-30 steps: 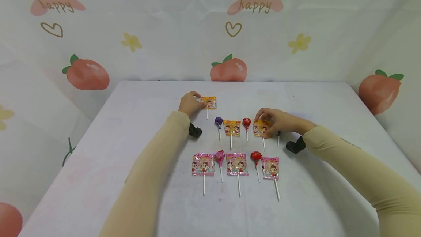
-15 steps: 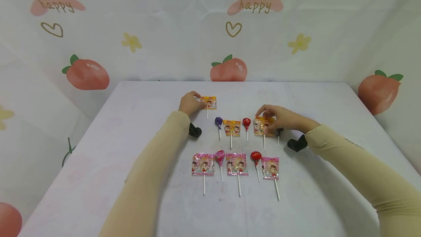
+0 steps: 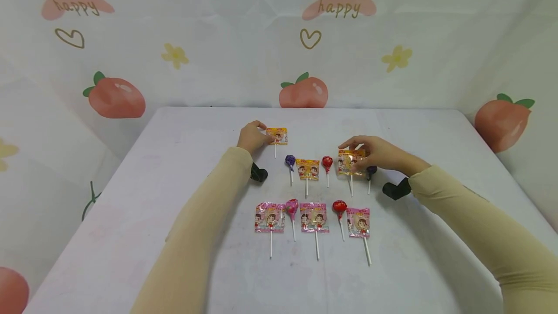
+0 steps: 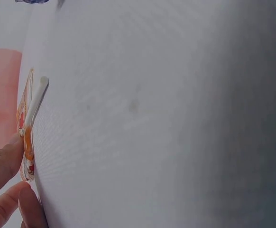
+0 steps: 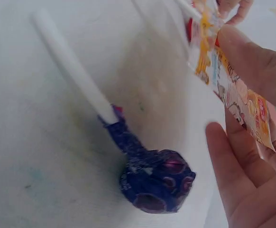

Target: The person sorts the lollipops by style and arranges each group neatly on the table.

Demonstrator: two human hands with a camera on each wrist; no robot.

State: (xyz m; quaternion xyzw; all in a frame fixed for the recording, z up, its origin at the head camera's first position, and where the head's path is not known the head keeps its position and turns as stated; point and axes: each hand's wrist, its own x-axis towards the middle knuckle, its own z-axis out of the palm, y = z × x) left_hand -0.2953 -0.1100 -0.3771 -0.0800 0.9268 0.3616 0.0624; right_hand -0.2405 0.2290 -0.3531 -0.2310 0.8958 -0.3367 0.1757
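Observation:
At the back of the table, my left hand point(image 3: 253, 137) pinches the edge of a flat lollipop in an orange wrapper point(image 3: 280, 134). The left wrist view shows the thumb point(image 4: 5, 161) against that wrapper, its white stick on the cloth. My right hand point(image 3: 381, 153) grips another orange-wrapped lollipop point(image 3: 347, 160) by its right side, thumb in front and fingers behind. This one is raised off the table, stick downward. Below the right hand, a round purple lollipop point(image 5: 157, 183) lies on the cloth, partly covered by the hand in the head view.
A purple lollipop point(image 3: 290, 161), an orange-wrapped one point(image 3: 307, 169) and a red one point(image 3: 327, 163) lie between the hands. In a nearer row are pink-wrapped lollipops point(image 3: 269, 218), a round pink one point(image 3: 291, 207) and a red one point(image 3: 339, 207). A printed cloth backdrop point(image 3: 244, 52) stands behind.
My right hand has lifted the orange-wrapped lollipop and moved slightly back and right, uncovering more of the purple lollipop beneath. The left hand stays put.

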